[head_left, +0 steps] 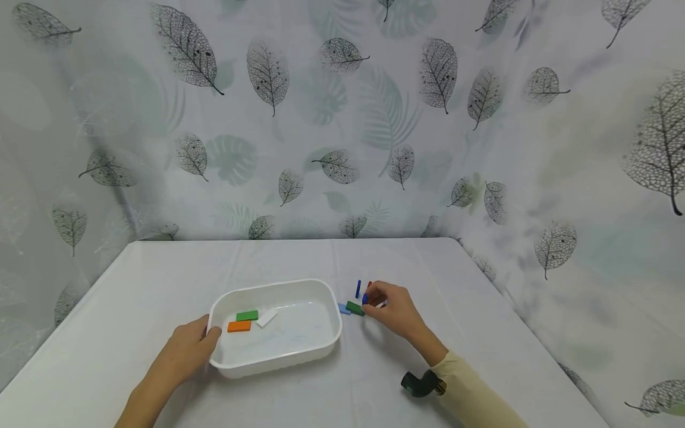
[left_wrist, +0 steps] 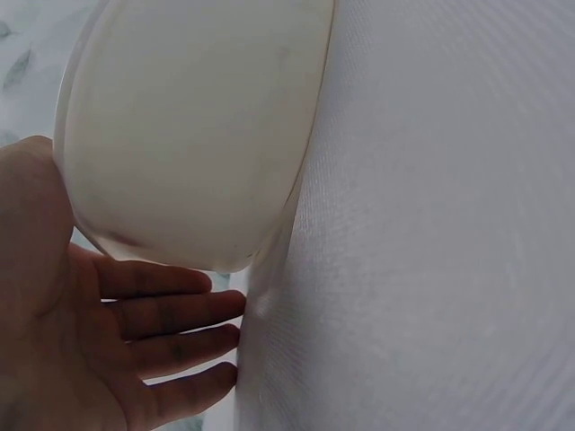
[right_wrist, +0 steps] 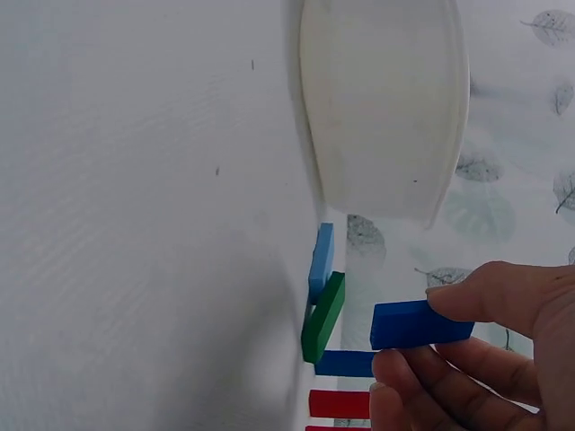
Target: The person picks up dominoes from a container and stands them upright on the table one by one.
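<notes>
My right hand [head_left: 393, 306] pinches a blue block [right_wrist: 418, 325] between thumb and fingertips, over the loose blocks to the right of the white plastic tub [head_left: 275, 359]. At the tub's left end, my left hand [head_left: 189, 351] grips the rim, thumb hooked over it and fingers outside. Those fingers spread below the wall in the left wrist view. Inside the tub lie a green block [head_left: 247, 315], an orange block [head_left: 239, 326] and a white block [head_left: 267, 317]. By its right side are a light blue block [right_wrist: 322, 260] and a dark green block [right_wrist: 325, 319].
Another blue block [head_left: 358, 289] and a red block [right_wrist: 340, 403] are on the white table [head_left: 374, 386], beyond the dark green one. A dark curved piece [head_left: 420, 384] shows at the right cuff. Leaf-patterned cloth [head_left: 342, 119] stands behind the table and at its sides.
</notes>
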### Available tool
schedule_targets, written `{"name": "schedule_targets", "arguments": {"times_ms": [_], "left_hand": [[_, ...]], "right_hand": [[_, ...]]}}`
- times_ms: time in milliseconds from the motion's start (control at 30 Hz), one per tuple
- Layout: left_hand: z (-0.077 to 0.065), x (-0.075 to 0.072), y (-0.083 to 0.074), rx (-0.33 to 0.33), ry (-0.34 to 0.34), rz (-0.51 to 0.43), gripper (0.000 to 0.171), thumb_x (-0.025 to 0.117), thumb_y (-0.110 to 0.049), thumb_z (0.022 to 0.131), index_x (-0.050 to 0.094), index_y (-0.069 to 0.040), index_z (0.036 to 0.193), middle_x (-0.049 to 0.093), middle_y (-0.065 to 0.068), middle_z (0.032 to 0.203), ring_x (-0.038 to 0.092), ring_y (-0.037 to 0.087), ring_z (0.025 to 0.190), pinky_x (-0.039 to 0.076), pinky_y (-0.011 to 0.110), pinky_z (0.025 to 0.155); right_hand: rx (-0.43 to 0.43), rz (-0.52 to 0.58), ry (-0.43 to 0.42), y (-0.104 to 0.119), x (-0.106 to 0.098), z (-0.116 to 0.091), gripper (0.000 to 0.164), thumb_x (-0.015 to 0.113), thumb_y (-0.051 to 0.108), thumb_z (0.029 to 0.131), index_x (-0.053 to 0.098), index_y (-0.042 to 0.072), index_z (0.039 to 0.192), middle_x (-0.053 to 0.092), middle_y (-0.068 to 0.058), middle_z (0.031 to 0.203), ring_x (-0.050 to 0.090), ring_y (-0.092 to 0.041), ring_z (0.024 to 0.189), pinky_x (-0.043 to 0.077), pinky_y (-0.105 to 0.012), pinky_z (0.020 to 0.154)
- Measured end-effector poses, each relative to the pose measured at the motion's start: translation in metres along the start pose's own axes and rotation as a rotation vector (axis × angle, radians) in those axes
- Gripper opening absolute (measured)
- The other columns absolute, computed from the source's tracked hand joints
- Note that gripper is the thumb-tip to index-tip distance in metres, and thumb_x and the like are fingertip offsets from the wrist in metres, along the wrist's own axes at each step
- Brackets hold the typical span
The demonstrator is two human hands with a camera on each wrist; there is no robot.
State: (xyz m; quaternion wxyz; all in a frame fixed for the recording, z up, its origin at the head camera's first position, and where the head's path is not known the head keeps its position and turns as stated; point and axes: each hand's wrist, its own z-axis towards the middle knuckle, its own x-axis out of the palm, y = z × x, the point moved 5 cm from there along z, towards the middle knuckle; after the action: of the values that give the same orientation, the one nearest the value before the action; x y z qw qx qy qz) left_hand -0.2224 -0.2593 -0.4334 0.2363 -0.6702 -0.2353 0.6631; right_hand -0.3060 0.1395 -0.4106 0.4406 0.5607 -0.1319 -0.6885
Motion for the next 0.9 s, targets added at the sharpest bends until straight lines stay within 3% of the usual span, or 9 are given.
{"name": "schedule_targets", "arguments": {"times_ms": [467, 900], "left_hand": [[0.0, 0.001, 0.0, -0.002, -0.001, 0.002, 0.045, 0.047, -0.019, 0.106, 0.054, 0.014, 0.136, 0.07, 0.024, 0.115, 0.058, 0.026, 0.081, 0.049, 0.037, 0.062], [0.001, 0.001, 0.0, -0.003, -0.001, 0.01, 0.047, 0.046, -0.019, 0.106, 0.053, 0.015, 0.138, 0.069, 0.028, 0.12, 0.059, 0.026, 0.082, 0.051, 0.039, 0.064]], "right_hand": [[0.079, -0.037, 0.004, -0.023, 0.004, -0.007, 0.021, 0.087, 0.005, 0.082, 0.074, 0.008, 0.098, 0.07, 0.006, 0.086, 0.067, -0.01, 0.079, 0.058, -0.031, 0.074], [0.152, -0.068, 0.037, -0.031, 0.008, -0.011, 0.022, 0.086, 0.003, 0.082, 0.072, 0.01, 0.097, 0.069, 0.006, 0.085, 0.066, -0.012, 0.08, 0.059, -0.036, 0.078]]}}
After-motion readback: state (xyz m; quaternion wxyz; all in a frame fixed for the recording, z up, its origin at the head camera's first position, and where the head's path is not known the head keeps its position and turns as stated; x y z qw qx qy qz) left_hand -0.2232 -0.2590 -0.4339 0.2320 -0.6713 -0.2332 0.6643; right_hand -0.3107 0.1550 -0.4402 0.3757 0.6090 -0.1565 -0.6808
